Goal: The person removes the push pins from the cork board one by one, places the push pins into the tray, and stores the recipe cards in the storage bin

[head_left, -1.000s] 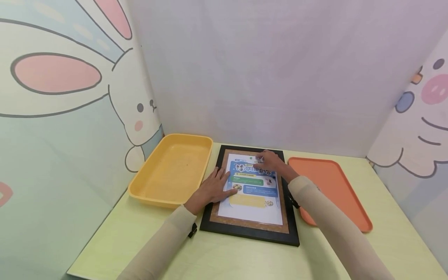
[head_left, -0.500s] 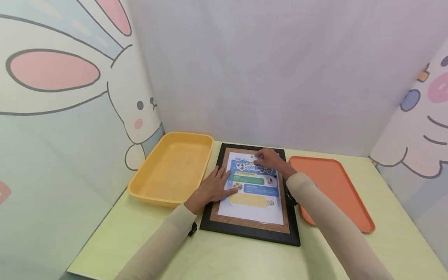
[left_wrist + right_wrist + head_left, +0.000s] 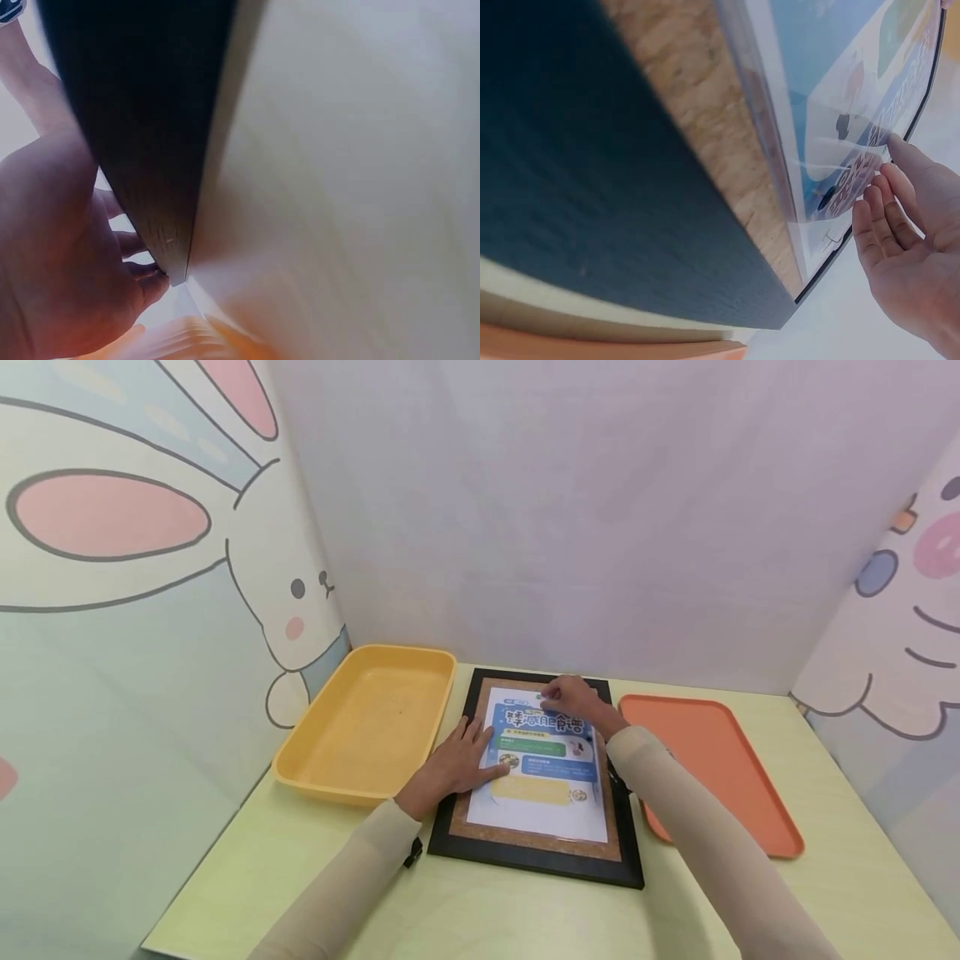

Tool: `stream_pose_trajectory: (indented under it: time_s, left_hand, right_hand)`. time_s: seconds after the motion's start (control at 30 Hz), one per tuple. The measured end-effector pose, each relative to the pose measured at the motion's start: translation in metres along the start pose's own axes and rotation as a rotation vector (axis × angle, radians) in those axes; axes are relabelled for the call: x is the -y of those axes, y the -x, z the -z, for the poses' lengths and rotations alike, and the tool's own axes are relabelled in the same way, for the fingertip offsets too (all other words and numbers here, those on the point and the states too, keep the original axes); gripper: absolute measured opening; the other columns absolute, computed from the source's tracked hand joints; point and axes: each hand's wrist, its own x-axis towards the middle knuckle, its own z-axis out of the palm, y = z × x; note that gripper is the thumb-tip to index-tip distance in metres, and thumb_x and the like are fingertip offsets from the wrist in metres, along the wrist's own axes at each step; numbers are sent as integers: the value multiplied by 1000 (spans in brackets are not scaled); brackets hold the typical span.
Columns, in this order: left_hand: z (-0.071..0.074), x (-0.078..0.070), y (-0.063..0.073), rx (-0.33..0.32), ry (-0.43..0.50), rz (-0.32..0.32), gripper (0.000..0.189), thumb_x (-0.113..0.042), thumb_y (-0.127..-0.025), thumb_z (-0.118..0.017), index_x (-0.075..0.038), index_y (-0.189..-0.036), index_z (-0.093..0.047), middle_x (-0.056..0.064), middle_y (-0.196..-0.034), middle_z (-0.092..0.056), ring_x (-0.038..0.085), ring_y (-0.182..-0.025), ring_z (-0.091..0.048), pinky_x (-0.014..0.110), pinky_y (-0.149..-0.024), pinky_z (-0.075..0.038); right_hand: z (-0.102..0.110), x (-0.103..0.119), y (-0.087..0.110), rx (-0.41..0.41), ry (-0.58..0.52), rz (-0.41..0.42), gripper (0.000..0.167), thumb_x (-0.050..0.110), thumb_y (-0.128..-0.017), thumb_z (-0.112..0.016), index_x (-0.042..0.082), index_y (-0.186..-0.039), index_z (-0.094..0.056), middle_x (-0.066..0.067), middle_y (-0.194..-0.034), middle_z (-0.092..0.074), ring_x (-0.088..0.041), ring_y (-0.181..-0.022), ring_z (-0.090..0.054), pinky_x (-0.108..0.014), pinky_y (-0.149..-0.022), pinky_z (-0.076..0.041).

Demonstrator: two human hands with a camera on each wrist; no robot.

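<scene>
A printed poster (image 3: 540,818) in a clear sleeve lies on a cork board (image 3: 480,837) with a wide black frame. My left hand (image 3: 459,760) rests with spread fingers across the left frame edge and the poster. In the left wrist view that hand (image 3: 67,262) lies along the black frame (image 3: 142,135). At the poster's top middle, a small green pushpin (image 3: 539,696) shows at the fingertips of my right hand (image 3: 573,695), which seem to pinch it. The right wrist view shows curled fingers and thumb of that hand (image 3: 915,247) by the poster's upper part; the pin is hidden there.
A yellow tray (image 3: 367,718) with raised sides stands left of the board. To the right lies a flat orange tray (image 3: 720,768), partly behind the right forearm. Behind the pale table (image 3: 487,910) hangs a light curtain (image 3: 555,527); cartoon-printed walls flank both sides.
My right hand has shifted slightly up and left, its fingertips reaching the green pushpin that stood apart from them before. My left hand stays in place on the board.
</scene>
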Motion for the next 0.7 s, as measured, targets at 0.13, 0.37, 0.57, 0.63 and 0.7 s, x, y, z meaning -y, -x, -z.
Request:
stream_pose_trajectory:
  time_s: [0.13,0.37,0.57,0.63,0.7]
  left_hand:
    - [1,0,-1,7,-14,2,94,-77,-96,-46,-15,-166,-28,15,-172,-18,40,-158,-14,53,-123,-27]
    - [1,-2,0,17,-25,14,94,-77,-96,-46,-16,-166,-29,14,-172,-19,39,-158,-15,53,-122,-29]
    - [-1,-2,0,12,-47,12,95,-78,-96,-45,-16,-166,-29,14,-172,-20,39,-158,-16,53,-122,-30]
    - [-2,-2,-1,8,-54,12,95,-79,-95,-44,-17,-166,-29,14,-172,-20,39,-158,-17,53,-121,-30]
    - [-1,-2,-2,4,-57,13,95,-79,-95,-44,-17,-166,-29,13,-172,-20,39,-158,-17,53,-121,-30]
  right_hand:
    - [-1,0,-2,-4,-22,4,30,16,-99,-73,0,-124,-73,-16,-112,-74,-25,-95,-69,-45,-91,-56]
    - [-4,2,-4,-20,-24,18,21,15,-99,-73,1,-115,-77,-13,-102,-74,-23,-86,-65,-41,-83,-54]
    - [-5,7,-4,-23,-22,-5,22,13,-99,-72,1,-117,-77,-13,-104,-75,-24,-87,-64,-41,-85,-54]
    - [-5,8,-5,-28,-18,-13,24,12,-99,-72,1,-119,-76,-15,-108,-75,-25,-90,-65,-43,-88,-55]
    - [-5,8,-6,-39,-13,-22,24,12,-99,-72,1,-120,-76,-16,-111,-75,-26,-93,-66,-45,-92,-55]
